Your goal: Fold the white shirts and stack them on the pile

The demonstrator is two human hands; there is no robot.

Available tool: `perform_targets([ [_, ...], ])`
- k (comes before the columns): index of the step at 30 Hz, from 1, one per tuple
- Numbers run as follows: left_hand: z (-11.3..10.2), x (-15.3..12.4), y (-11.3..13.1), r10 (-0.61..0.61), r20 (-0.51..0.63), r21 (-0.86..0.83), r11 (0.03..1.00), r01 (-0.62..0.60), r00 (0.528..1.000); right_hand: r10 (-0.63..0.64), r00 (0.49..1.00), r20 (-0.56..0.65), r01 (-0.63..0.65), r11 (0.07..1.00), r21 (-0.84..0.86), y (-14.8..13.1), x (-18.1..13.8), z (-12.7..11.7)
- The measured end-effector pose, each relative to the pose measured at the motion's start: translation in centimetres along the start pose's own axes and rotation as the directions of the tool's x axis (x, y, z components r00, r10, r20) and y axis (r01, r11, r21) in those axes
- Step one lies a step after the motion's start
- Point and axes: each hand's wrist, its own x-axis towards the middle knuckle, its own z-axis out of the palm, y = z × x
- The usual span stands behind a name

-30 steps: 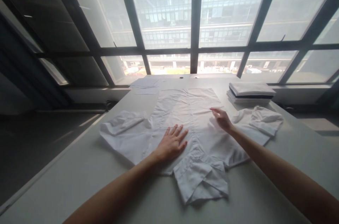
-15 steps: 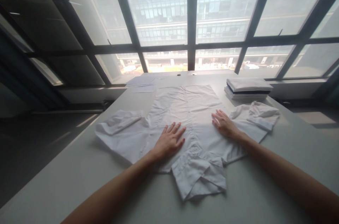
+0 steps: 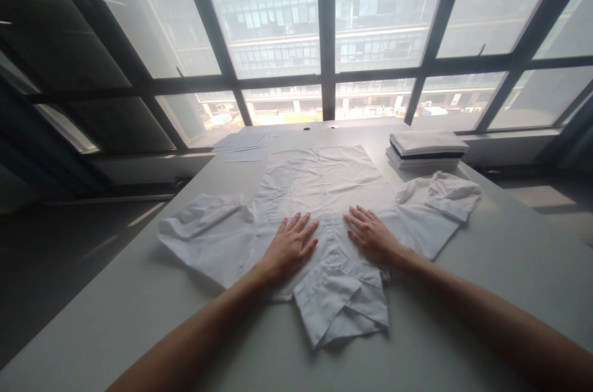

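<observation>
A white short-sleeved shirt [image 3: 324, 185] lies spread out on a grey table [image 3: 486, 268], collar toward me and hem toward the window. My left hand [image 3: 290, 245] rests flat on the shirt's chest, left of the button line, fingers stretched out. My right hand [image 3: 369, 234] lies flat on the shirt just right of the button line, fingers apart. Neither hand holds anything. The collar [image 3: 343, 305] is rumpled near the table's front. One sleeve [image 3: 204, 219] lies out to the left, the other sleeve [image 3: 445, 194] to the right.
A stack of folded clothes [image 3: 428, 148] sits at the back right of the table. Flat white sheets [image 3: 245, 144] lie at the back left. Large windows with dark frames [image 3: 324, 28] stand behind the table. The floor drops away to the left.
My right hand has come down onto the shirt and slid left toward the button line. My left hand has barely moved. The view has shifted slightly.
</observation>
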Motion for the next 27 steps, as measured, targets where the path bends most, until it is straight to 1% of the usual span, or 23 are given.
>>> perform_targets([
  [6, -0.1, 0.0, 0.0, -0.001, 0.031, -0.008, 1.0, 0.001, 1.0, -0.008, 0.999, -0.038, 0.008, 1.0, -0.002, 0.4, -0.2, 0.0],
  [10, -0.1, -0.5, -1.2, -0.018, 0.046, -0.026, 0.999, 0.02, 0.999, -0.012, 0.997, -0.072, 0.01, 1.0, -0.022, 1.3, -0.4, 0.1],
  [12, -0.2, -0.8, -2.5, -0.052, 0.048, -0.036, 0.998, 0.054, 0.997, 0.025, 0.995, -0.098, -0.031, 0.998, -0.052, 2.6, -0.4, -0.1],
  [14, -0.3, -1.0, -3.9, -0.1, 0.04, -0.043, 0.994, 0.102, 0.994, 0.099, 0.986, -0.135, -0.112, 0.99, -0.085, 4.2, -0.3, -0.3],
  [17, -0.6, -0.8, -5.2, -0.186, -0.008, -0.087, 0.979, 0.184, 0.983, 0.199, 0.965, -0.169, -0.218, 0.97, -0.105, 6.2, 0.0, -0.4],
  [19, -0.9, -0.5, -5.3, -0.228, -0.067, -0.132, 0.967, 0.218, 0.971, 0.21, 0.964, -0.166, -0.23, 0.966, -0.117, 6.8, 0.1, -0.4],
  [21, -1.0, -0.3, -5.0, -0.239, -0.098, -0.144, 0.964, 0.224, 0.966, 0.2, 0.966, -0.164, -0.223, 0.965, -0.136, 6.8, 0.1, -0.3],
  [22, -0.9, -0.3, -4.8, -0.232, -0.091, -0.128, 0.967, 0.22, 0.968, 0.198, 0.966, -0.166, -0.222, 0.964, -0.146, 6.7, 0.1, -0.2],
  [27, -0.5, -0.4, -4.2, -0.195, 0.023, 0.008, 0.981, 0.195, 0.98, 0.193, 0.972, -0.137, -0.216, 0.959, -0.182, 6.1, 0.1, -0.2],
])
